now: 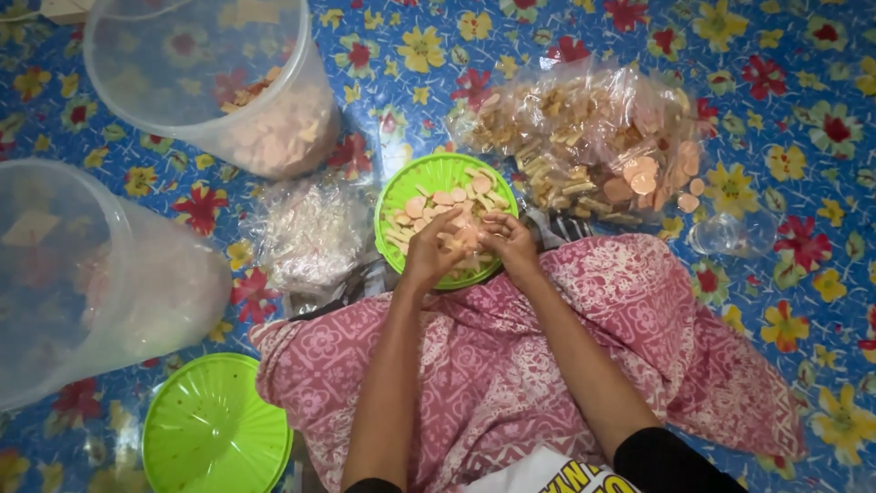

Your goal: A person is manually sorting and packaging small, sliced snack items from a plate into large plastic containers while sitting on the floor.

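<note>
A green plastic basket point(410, 179) sits in front of my lap and holds several round pink crackers and pale stick snacks point(429, 203). My left hand point(432, 255) and my right hand point(507, 243) meet over the near half of the basket, fingers curled among the snacks. Both hands seem to pinch small snack pieces between the fingertips, though the pieces are partly hidden. A pink patterned cloth point(566, 365) covers my legs below the basket.
A clear bag of mixed crackers and sticks point(584, 137) lies right of the basket. A smaller clear bag point(310, 233) lies left of it. Two large translucent tubs point(210, 78) point(91, 274) stand at left, a green lid point(214, 429) at bottom left, on a blue flowered mat point(785, 110).
</note>
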